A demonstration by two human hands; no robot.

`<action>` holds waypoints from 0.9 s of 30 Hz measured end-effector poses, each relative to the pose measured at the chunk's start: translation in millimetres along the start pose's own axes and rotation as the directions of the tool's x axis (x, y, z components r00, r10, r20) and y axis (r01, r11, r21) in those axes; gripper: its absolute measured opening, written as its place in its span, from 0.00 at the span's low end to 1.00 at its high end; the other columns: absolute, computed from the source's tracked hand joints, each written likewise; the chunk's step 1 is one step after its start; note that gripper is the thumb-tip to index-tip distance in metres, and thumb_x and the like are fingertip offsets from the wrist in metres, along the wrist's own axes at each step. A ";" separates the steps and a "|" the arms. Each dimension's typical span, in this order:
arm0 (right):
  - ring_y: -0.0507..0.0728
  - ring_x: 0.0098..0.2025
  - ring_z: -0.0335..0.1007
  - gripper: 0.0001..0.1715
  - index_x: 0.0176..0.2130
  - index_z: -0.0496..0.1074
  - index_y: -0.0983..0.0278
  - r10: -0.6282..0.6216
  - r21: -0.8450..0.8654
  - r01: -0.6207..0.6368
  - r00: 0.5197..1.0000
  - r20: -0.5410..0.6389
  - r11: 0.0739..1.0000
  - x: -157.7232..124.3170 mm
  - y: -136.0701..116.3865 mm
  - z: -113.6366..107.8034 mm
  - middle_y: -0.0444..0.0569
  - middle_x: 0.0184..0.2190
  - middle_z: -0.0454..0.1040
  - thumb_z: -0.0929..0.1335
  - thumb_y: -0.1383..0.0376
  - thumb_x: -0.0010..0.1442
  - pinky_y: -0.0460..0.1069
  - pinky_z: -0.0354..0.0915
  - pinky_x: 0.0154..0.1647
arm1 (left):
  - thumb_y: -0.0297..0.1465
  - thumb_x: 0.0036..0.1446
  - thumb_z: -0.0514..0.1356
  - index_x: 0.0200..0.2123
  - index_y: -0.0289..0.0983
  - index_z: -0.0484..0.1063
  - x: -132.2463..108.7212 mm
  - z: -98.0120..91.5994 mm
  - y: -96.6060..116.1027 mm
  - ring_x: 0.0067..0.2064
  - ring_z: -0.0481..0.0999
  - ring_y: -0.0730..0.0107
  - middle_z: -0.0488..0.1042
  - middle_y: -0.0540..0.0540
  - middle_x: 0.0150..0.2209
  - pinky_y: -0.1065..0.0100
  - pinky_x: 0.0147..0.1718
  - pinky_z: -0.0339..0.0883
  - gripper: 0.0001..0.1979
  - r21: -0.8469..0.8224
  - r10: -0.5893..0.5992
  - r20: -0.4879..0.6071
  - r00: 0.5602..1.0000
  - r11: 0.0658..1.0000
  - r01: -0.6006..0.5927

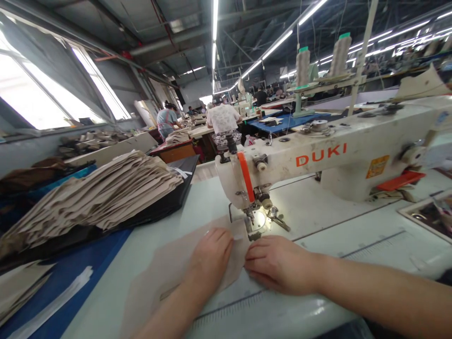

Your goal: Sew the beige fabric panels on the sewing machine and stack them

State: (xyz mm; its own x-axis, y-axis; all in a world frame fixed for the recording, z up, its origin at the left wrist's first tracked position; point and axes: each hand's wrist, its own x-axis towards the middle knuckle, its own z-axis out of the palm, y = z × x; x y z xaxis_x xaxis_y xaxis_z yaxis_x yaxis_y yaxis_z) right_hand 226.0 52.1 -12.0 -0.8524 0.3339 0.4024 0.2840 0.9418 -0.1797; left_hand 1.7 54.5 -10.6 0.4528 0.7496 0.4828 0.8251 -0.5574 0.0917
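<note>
A pale beige fabric piece [169, 263] lies on the light table, its right edge close to the needle area of a white sewing machine [282, 165]. My left hand [212, 256] rests on top of this fabric, fingers together and pressing it down. At the fabric's right edge, just in front of the lit presser foot [254, 226], my right hand [277, 263] has its fingers curled together on the edge. The fingertips of my right hand are partly hidden.
A thick stack of beige fabric pieces [116, 193] stands at the left. Thread cones [302, 68] rise behind the machine. A tray [420, 214] is sunk in the table at the right. Two people [223, 120] [167, 121] sit further back.
</note>
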 end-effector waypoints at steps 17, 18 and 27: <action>0.57 0.40 0.72 0.11 0.39 0.77 0.66 0.107 -0.015 -0.107 0.993 0.050 0.994 -0.8 0.4 -0.9 0.51 0.35 0.78 0.65 0.65 0.67 0.51 0.66 0.47 | 0.20 0.63 0.48 0.38 0.39 0.76 2.6 10.2 2.2 0.40 0.78 0.62 0.79 0.45 0.38 0.63 0.40 0.74 0.17 0.030 0.158 0.176 0.972 0.986 -0.165; 0.58 0.40 0.72 0.11 0.39 0.77 0.66 0.104 -0.016 -0.104 0.993 0.048 0.994 -1.0 0.3 -0.8 0.51 0.35 0.78 0.65 0.65 0.67 0.51 0.66 0.47 | 0.20 0.63 0.48 0.38 0.39 0.76 3.3 9.8 2.5 0.40 0.77 0.63 0.79 0.45 0.38 0.64 0.39 0.74 0.17 0.025 0.170 0.179 0.969 0.984 -0.177; 0.57 0.42 0.72 0.12 0.39 0.77 0.67 0.108 -0.037 -0.105 0.990 0.088 0.994 0.7 2.0 0.4 0.49 0.37 0.79 0.64 0.65 0.67 0.51 0.66 0.47 | 0.19 0.65 0.48 0.35 0.36 0.75 12.6 10.1 5.1 0.37 0.76 0.64 0.77 0.46 0.35 0.65 0.39 0.74 0.16 0.114 0.317 0.055 0.947 0.940 -0.322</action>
State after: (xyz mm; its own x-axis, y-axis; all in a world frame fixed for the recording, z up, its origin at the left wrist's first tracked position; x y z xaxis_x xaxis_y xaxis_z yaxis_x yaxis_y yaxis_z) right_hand 225.7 54.2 -12.4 -0.8520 0.4288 0.3002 0.3881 0.9023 -0.1875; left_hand 15.1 64.7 -12.8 0.7089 0.5524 0.4386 0.6686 -0.7243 -0.1685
